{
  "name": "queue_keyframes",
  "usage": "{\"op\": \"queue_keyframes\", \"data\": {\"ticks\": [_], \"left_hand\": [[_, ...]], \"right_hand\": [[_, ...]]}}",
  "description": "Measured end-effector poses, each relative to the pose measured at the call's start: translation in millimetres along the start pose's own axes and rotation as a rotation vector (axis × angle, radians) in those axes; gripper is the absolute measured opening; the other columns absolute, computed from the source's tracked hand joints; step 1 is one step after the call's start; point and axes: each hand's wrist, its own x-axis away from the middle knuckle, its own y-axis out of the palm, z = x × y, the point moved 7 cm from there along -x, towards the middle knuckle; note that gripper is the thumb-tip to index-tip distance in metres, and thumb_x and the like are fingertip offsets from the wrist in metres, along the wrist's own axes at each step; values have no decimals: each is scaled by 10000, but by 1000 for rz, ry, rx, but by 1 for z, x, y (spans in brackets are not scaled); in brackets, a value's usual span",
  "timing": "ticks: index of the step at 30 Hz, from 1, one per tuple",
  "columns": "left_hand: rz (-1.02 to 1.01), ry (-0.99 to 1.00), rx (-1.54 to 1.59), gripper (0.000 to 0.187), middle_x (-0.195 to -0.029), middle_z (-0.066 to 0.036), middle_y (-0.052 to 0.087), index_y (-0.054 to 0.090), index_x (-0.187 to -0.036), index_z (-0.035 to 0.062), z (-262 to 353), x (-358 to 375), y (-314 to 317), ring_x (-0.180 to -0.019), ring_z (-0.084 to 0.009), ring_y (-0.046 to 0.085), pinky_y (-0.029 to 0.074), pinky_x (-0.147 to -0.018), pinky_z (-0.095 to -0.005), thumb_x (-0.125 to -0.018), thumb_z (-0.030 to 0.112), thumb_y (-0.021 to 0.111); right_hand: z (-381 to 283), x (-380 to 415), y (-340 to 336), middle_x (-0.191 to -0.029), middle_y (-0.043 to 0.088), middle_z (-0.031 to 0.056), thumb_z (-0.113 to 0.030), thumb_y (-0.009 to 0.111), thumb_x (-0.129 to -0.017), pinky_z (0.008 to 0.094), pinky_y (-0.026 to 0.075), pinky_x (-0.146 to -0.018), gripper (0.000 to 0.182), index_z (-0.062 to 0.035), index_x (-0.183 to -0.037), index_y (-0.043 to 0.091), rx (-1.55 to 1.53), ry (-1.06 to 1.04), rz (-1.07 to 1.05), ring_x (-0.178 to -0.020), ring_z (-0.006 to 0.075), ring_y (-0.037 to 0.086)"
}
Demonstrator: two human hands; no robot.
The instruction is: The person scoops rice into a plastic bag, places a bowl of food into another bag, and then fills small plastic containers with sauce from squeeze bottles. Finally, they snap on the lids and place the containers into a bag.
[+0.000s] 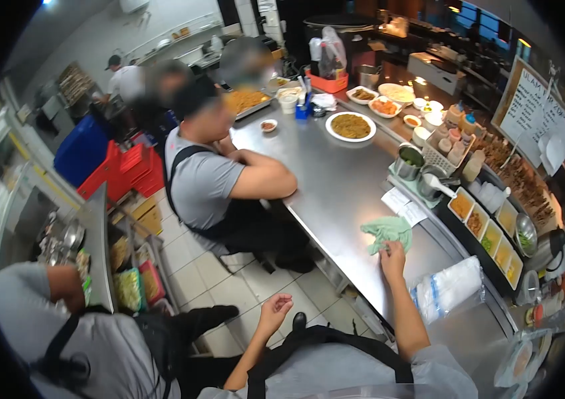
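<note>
2 hands: right hand on green cloth, left hand empty.

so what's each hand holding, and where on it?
Right hand grips the green cloth at its near edge, on the steel counter. Left hand holds nothing, open over the floor.

Restaurant kitchen, steel counter, plated food, condiment trays

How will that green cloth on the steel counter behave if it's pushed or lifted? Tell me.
The green cloth lies bunched in soft folds, so it probably flops and sags when lifted. It looks thin, likely light. Under the right hand, it should slide easily over the smooth steel counter, crumpling rather than rolling.
</note>
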Motion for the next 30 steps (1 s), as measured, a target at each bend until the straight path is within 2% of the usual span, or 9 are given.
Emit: {"op": "queue_keyframes", "data": {"ticks": [4, 9, 11, 14, 18, 21, 25, 29, 30], "left_hand": [[-162, 48, 115, 166, -809, -25, 592, 574, -964, 2, 43, -102, 8, -754, -81, 559, 455, -686, -207, -804, 39, 603], [-283, 241, 110, 168, -859, -53, 592, 553, -974, -23, 121, -197, 52, -792, -113, 574, 459, -726, -233, -829, 59, 578], [-390, 253, 126, 189, -884, -63, 584, 543, -993, -24, 140, -214, 84, -828, -123, 575, 452, -753, -242, -835, 73, 574], [-528, 247, 205, 215, -889, -52, 580, 538, -1006, -12, 151, -238, 138, -853, -116, 555, 442, -775, -244, -838, 114, 582], [-502, 380, 45, 173, -879, -35, 584, 566, -969, 15, 198, -279, 177, -841, -105, 540, 444, -762, -254, -823, 107, 583], [-470, 572, 53, 140, -859, -28, 595, 587, -938, 30, 229, -356, 200, -806, -100, 543, 448, -730, -257, -804, 70, 573], [-298, 604, -90, 149, -790, -57, 615, 605, -890, 10, 259, -467, 219, -735, -121, 561, 458, -683, -261, -756, 74, 599], [-177, 479, -335, 181, -814, -151, 641, 627, -870, 4, 264, -580, 240, -759, -226, 621, 481, -705, -323, -703, 55, 581], [-134, 474, -335, 231, -770, -86, 626, 616, -918, 31, 250, -622, 246, -710, -174, 598, 468, -635, -301, -695, 90, 617]], "right_hand": [[-10, 5, 0, -770, 533, 115, -168, 652, -719, 359, 435, -620, 191, -37, -844, 589, 198, 22, 192, -705, 280, 544], [-24, 0, -3, -759, 548, 108, -198, 631, -741, 356, 435, -609, 173, -49, -808, 576, 16, 115, 178, -676, 267, 543], [-16, 1, -8, -701, 546, 103, -190, 618, -743, 361, 427, -588, 150, -54, -795, 584, -127, 373, 179, -640, 264, 536], [-8, -5, -1, -628, 521, 93, -183, 597, -744, 361, 416, -554, 147, -44, -794, 592, 148, 133, 225, -580, 258, 519], [-13, -14, 7, -665, 510, 108, -178, 602, -701, 386, 404, -591, 158, -35, -768, 587, 161, 348, 81, -655, 282, 509], [-45, -31, 11, -895, 481, 152, -174, 610, -615, 451, 325, -766, 204, -69, -785, 568, 389, 218, 311, -885, 344, 424], [-63, -75, 33, -939, 491, 137, -172, 613, -658, 438, 323, -783, 278, -84, -918, 570, 443, 204, 298, -924, 333, 432], [-29, -91, 59, -942, 506, 132, -178, 579, -731, 416, 329, -804, 227, -70, -930, 560, 399, 479, 276, -933, 311, 445], [-30, -93, 61, -928, 512, 135, -171, 562, -748, 403, 334, -804, 215, -59, -931, 557, 457, 490, 272, -918, 311, 451]]}}
